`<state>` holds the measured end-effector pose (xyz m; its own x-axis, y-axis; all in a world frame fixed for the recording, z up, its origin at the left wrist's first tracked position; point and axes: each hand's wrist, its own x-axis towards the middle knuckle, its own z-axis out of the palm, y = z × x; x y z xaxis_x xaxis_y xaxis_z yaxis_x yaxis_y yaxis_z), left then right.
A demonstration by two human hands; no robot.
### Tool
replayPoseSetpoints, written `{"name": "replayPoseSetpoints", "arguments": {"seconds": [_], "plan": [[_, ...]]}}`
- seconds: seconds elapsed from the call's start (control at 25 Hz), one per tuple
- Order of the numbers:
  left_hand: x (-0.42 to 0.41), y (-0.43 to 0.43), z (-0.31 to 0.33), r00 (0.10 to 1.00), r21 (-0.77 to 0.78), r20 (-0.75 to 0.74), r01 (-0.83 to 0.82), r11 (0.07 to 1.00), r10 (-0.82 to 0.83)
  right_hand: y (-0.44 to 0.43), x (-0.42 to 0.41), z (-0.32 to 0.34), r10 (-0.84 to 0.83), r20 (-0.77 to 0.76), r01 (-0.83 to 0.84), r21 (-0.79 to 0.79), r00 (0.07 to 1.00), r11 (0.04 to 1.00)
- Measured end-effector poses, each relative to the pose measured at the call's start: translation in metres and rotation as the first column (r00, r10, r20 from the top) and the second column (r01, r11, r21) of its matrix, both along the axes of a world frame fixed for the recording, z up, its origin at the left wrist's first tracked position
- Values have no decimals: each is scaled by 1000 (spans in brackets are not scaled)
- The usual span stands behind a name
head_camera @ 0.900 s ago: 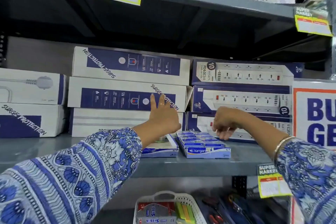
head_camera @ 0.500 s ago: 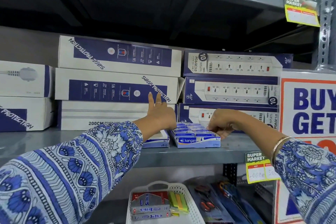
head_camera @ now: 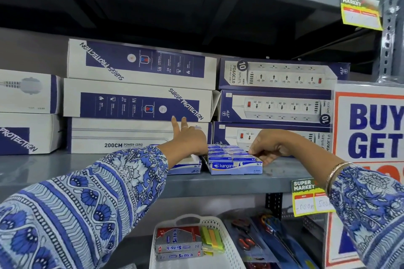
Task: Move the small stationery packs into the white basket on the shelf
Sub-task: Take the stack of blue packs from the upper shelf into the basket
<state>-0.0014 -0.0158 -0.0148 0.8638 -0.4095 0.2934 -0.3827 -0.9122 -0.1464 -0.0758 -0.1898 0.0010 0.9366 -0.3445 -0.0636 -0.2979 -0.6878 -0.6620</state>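
We note the right hand (head_camera: 270, 148) has dropped onto the Kangaro packs (head_camera: 234, 159), fingers now pinching their edge; left hand (head_camera: 189, 140) stays spread; white basket (head_camera: 227, 240) awaits.

Left hand (head_camera: 188, 140) outstretched, two fingers raised, right hand (head_camera: 270, 146) curled

A: Views?

B: One only, head-worn, wide-angle. Nothing shared with a second view.

A: Facing?

B: Forward into a grey shelf (head_camera: 229, 183), about level with its edge, close up. Both sleeves enter from the bottom corners; left hand (head_camera: 188, 140) and right hand (head_camera: 271, 146) meet mid-frame.

A: Lower edge?

B: Looks down on a white basket (head_camera: 227, 244), one tier below, cut off by the frame.

A: Top?

B: Underside of the next shelf up. Edges bow.
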Motion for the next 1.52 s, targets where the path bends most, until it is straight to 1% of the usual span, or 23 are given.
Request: {"name": "replayPoseSetpoints", "arguments": {"seconds": [0.32,0.48,0.68,0.88,1.08,1.2,1.32,1.4,1.52], "plan": [[4,-4,-3,1000,-86,-6,-6,996,6,6,3,2,-69,20,71,-101,997,992],[3,-5,-5,1000,-119,19,2,993,0,15,-1,-1,-88,69,97,-140,994,985],[-11,-3,0,999,-187,-3,40,982,-41,23,-22,0,-101,126,124,-185,987,975],[-34,6,2,995,-257,32,103,961,-98,19,-50,-3,-86,172,114,-164,981,980],[-66,25,-7,983,-344,67,184,921,-171,28,-91,-13,-30,226,59,-123,974,991],[-90,39,-15,969,-404,94,246,881,-228,38,-121,-18,-11,274,38,-94,962,995],[-121,52,-28,960,-440,114,279,854,-256,51,-149,-27,20,285,15,-121,958,993],[-140,60,-36,958,-426,126,288,858,-259,53,-163,-38,32,276,-4,-102,961,995],[-161,72,-52,942,-429,166,335,839,-291,50,-177,-58,44,245,-24,-82,969,996]]}}
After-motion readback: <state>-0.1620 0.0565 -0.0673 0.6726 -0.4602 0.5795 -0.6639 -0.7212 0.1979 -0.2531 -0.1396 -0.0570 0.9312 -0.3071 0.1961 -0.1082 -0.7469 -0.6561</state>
